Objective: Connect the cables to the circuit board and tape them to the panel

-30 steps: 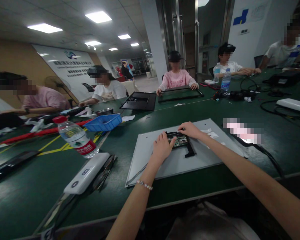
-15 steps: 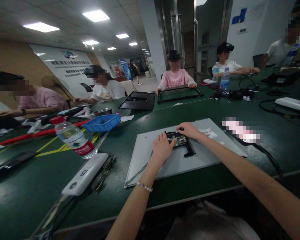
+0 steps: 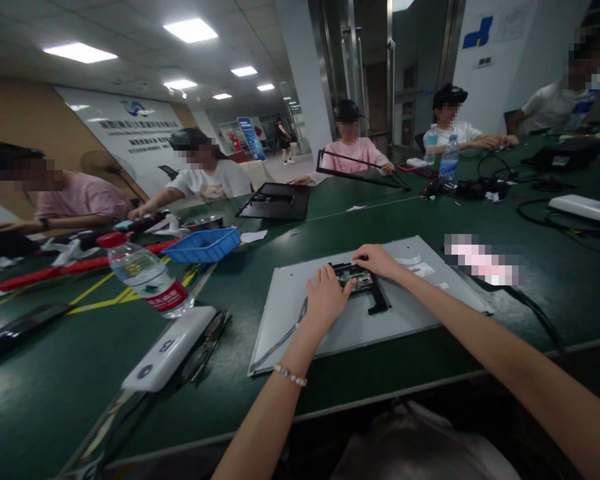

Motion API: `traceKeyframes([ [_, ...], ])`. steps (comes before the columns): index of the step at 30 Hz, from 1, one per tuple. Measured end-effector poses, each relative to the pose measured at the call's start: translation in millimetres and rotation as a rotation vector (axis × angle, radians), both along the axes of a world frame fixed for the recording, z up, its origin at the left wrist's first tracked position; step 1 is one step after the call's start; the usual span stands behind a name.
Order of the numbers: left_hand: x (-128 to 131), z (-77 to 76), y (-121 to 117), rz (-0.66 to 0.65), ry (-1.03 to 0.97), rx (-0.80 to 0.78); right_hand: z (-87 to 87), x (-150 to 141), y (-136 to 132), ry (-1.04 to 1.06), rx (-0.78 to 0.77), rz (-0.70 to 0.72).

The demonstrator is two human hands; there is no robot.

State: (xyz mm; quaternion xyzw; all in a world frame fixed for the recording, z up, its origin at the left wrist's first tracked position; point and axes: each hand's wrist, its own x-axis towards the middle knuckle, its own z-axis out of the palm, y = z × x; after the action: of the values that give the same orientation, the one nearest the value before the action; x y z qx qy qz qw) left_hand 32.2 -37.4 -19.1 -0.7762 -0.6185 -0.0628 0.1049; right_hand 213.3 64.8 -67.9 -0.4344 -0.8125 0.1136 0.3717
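A green circuit board (image 3: 356, 283) sits in a black plastic bracket (image 3: 379, 303) on the back of a flat grey-white panel (image 3: 400, 327). My left hand (image 3: 326, 293) lies over the left side of the bracket, its thumb across the board's edge and its fingers bent over the far side. At the bracket's far right corner, my right hand (image 3: 377, 261) has its fingertips curled together on the edge; exactly what they pinch is partly hidden. A thin cable (image 3: 286, 339) runs from under my left hand to the panel's near left corner.
Left of the panel stand a water bottle (image 3: 147, 277), a white power bank-like device (image 3: 173, 350), eyeglasses (image 3: 205, 350) and a blue tray (image 3: 205, 245). A lit phone-like device (image 3: 480, 263) with a cable lies right. Across the table a co-worker holds a black frame (image 3: 365, 175) near a black panel (image 3: 275, 201).
My hands stay almost in place on the bracket. The co-worker opposite has tilted up the left side of the black frame. A person in the background has walked farther away.
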Motion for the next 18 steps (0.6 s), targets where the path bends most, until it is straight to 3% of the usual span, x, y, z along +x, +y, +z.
traceKeyframes([
  [18, 0.7, 1.5, -1.8, -0.008, -0.007, -0.027, 0.1, -0.3, -1.1, -0.007, -0.045, -0.017],
])
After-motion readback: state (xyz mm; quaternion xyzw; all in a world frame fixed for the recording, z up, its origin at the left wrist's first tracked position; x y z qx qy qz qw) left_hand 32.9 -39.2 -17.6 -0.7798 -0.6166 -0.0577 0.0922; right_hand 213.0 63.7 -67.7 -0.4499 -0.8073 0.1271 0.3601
